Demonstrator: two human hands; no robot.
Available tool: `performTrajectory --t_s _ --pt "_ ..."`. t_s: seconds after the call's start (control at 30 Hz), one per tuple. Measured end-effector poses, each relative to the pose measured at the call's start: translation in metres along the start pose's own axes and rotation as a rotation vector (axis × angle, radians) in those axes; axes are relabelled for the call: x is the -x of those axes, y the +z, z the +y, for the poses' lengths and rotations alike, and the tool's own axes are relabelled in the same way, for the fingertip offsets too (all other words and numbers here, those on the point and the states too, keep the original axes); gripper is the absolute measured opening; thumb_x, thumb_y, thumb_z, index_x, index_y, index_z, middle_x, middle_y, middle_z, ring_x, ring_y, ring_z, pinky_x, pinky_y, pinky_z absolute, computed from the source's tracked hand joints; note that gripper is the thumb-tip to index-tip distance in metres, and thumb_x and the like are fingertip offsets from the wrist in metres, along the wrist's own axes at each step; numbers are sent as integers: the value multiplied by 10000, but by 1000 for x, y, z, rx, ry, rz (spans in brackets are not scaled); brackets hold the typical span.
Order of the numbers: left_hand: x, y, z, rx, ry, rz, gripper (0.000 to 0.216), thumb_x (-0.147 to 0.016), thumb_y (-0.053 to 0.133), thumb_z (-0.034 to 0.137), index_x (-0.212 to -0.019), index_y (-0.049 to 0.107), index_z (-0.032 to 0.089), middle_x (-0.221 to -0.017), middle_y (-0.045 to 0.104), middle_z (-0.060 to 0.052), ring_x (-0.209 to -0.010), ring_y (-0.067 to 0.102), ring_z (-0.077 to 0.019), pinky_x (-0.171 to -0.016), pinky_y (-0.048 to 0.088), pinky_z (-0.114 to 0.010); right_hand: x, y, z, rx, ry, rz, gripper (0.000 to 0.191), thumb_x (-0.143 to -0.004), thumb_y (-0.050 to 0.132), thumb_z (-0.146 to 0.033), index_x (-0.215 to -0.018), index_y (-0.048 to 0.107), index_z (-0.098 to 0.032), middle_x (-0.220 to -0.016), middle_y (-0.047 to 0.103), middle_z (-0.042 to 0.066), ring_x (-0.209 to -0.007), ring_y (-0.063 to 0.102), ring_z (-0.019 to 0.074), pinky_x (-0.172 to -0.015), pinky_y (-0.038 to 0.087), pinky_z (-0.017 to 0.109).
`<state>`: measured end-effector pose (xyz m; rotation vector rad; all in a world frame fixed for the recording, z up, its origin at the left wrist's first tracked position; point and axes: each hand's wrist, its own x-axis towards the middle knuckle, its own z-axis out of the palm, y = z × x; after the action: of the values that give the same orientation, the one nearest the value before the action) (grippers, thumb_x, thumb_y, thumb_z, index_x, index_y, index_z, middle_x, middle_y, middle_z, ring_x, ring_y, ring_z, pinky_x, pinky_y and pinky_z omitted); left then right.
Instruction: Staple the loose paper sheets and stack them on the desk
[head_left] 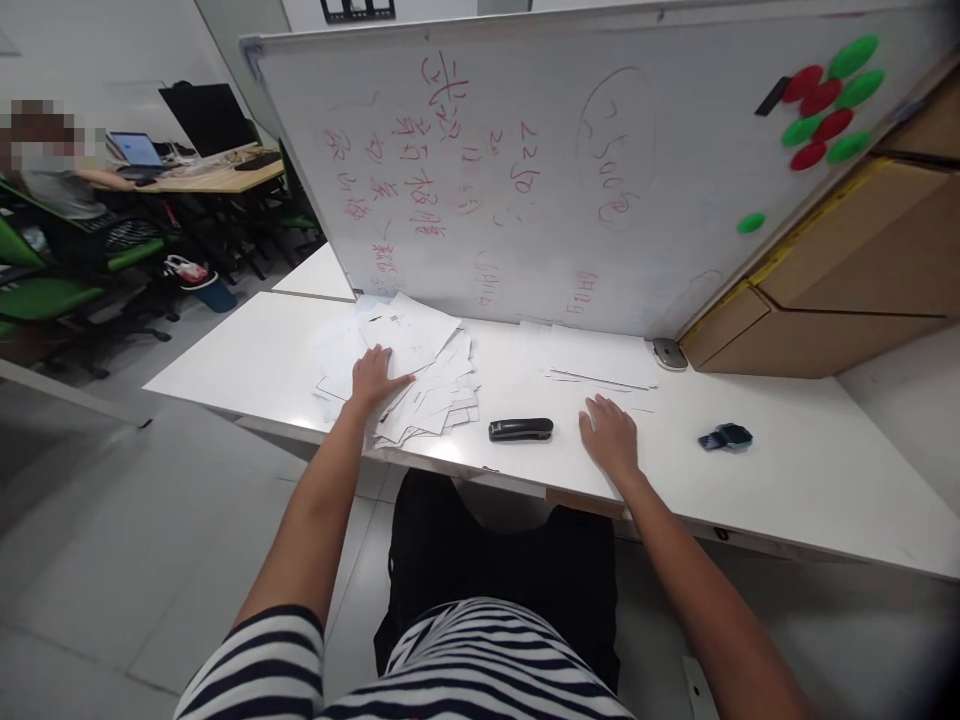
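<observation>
On the white table [787,470], our left hand [375,380] lies flat, fingers spread, on the loose paper pile [431,385]. Our right hand [611,437] rests open and empty (stapler [520,430] just left of it, lying crosswise, nearer this hand).

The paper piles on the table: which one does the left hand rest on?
The loose, scattered pile left of the black stapler; the left hand lies flat on it. The other is a neat, flat stack nearer the right hand.
</observation>
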<state>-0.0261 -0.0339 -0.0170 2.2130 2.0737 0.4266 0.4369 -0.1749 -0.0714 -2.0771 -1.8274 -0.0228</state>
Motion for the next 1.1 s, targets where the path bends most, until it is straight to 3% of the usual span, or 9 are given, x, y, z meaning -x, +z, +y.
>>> performTrajectory --t_s 0.17,0.27,0.37,0.5,0.67,0.77,0.87,1.0,1.1 --pt "11 18 4 80 -29 217 531 -877 496 497 -1289 508 163 -1399 497 -154 -1337 388 -323 -1084 271 -442 0 1 2 19 4 10 464 -971 318 -375 -1301 560 -154 -1425 496 123 -1345 391 277 -1091 277 474" --pt "16 19 6 143 -68 280 378 -917 429 334 -1228 553 161 -1238 613 -141 -1209 511 -301 -1012 344 -412 0 3 3 24 1 13 455 -968 331 -371 -1293 568 -160 -1419 503 123 -1339 400 283 -1087 284 481" --pt "18 18 4 196 -124 320 343 -912 418 262 -1206 568 171 -1187 640 -125 -1130 554 -288 -943 386 -385 0 3 4 17 -6 18 446 -966 341 -366 -1292 569 -164 -1418 503 125 -1339 400 285 -1086 285 490" --pt "21 16 2 271 -274 389 238 -900 468 295 -1068 604 197 -985 676 -102 -935 606 -260 -801 418 -338 -1 4 4 -1 -1 31 433 -959 363 -351 -1288 573 -164 -1413 508 125 -1334 402 278 -1086 288 490" --pt "24 5 1 539 -471 612 237 -904 499 396 -824 569 184 -723 594 -19 -699 524 -156 -656 398 -251 -2 4 4 -14 2 54 414 -953 377 -348 -1257 592 -168 -1388 533 120 -1311 426 279 -1074 298 482" --pt "25 -8 7 716 -492 727 257 -893 516 393 -776 548 166 -715 570 4 -700 497 -123 -661 412 -227 -1 5 5 -34 7 52 425 -959 361 -360 -1262 584 -163 -1403 519 117 -1321 416 275 -1082 288 483" --pt "35 -28 28 876 -420 791 267 -848 578 410 -801 577 147 -752 590 -3 -739 534 -123 -692 448 -231 0 6 6 -55 11 46 437 -962 346 -367 -1266 580 -158 -1409 512 121 -1329 410 277 -1086 283 487" --pt "79 -59 81 1216 -225 690 395 -748 694 468 -950 643 132 -913 667 -57 -862 616 -167 -765 499 -274 -4 3 4 -129 25 49 449 -954 352 -388 -1246 596 -148 -1402 516 137 -1337 399 297 -1100 253 521" --pt "133 -68 123 1317 -125 387 425 -636 787 465 -871 687 126 -865 697 -69 -847 645 -205 -749 522 -304 1 -13 -8 -351 60 30 488 -922 409 -481 -1225 611 -155 -1384 528 153 -1334 403 310 -1120 222 541"
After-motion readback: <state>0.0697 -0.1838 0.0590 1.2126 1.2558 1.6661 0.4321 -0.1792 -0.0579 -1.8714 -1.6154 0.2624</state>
